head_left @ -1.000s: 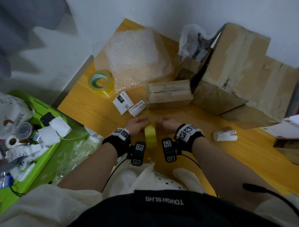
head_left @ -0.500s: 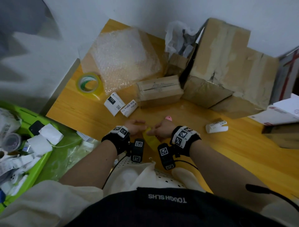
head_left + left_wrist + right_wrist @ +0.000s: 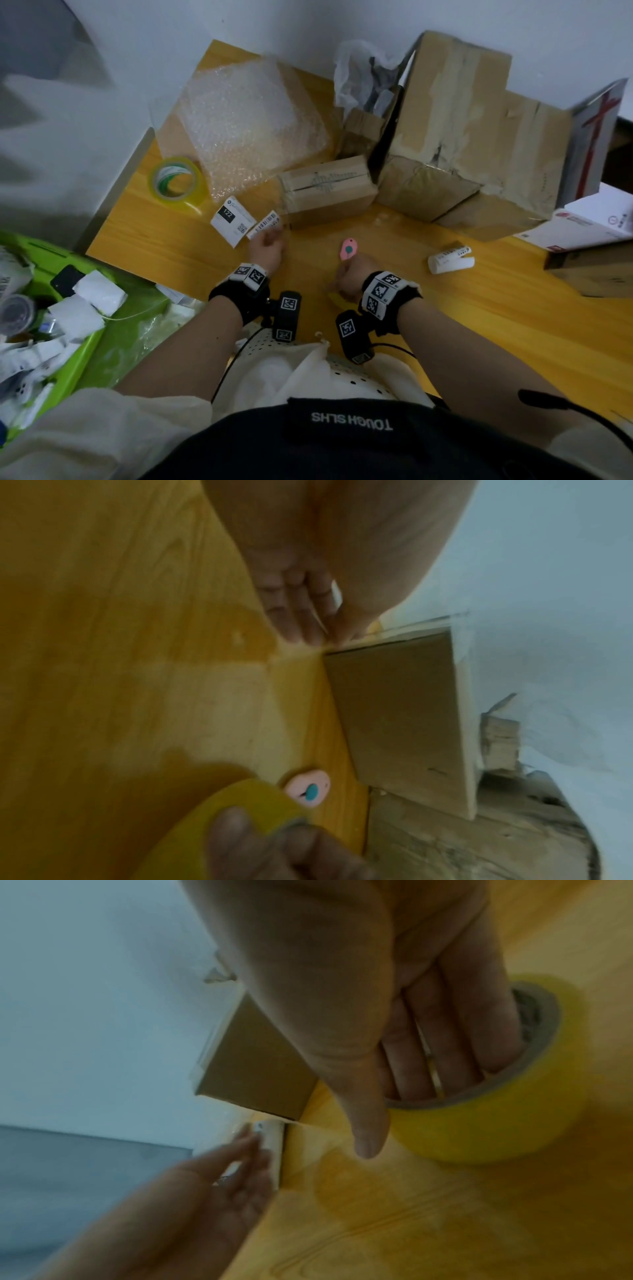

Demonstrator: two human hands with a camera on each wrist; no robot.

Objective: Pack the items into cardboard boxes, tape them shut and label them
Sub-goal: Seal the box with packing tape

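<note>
Yellow tape roll [image 3: 493, 1118] sits on my right hand [image 3: 352, 274], whose fingers [image 3: 445, 1042] are pushed through the core and curled round its wall, thumb lying over the outside; in the head view that hand is a closed fist at about 6 o'clock on the wooden table [image 3: 479, 325]. A clear strip of tape [image 3: 329, 1139] runs from the roll toward 10 o'clock, to my left hand [image 3: 265, 248]. There, the left fingers [image 3: 298, 610] lie straight and pressed together, with the thumb closing against them on the strip's free end; I cannot tell exactly how much of the end they pinch. That hand is just beside the near left corner of the small cardboard box [image 3: 325, 188], which lies flat with its flaps down at the table's centre. A pink cutter [image 3: 348, 249] lies on the table just beyond the right fist, at its 12 o'clock. Two printed labels [image 3: 233, 219] lie at the left hand's 11 o'clock, the nearer one touching its fingertips. A second tape roll [image 3: 176, 183] rests farther out at 10 o'clock, beside a sheet of bubble wrap [image 3: 250, 120]. A rolled white label [image 3: 450, 258] lies at 3 o'clock. A large worn box [image 3: 462, 137] stands at 1 o'clock against the wall. A green bin [image 3: 68, 308] of paper scraps sits off the table at 8 o'clock.
</note>
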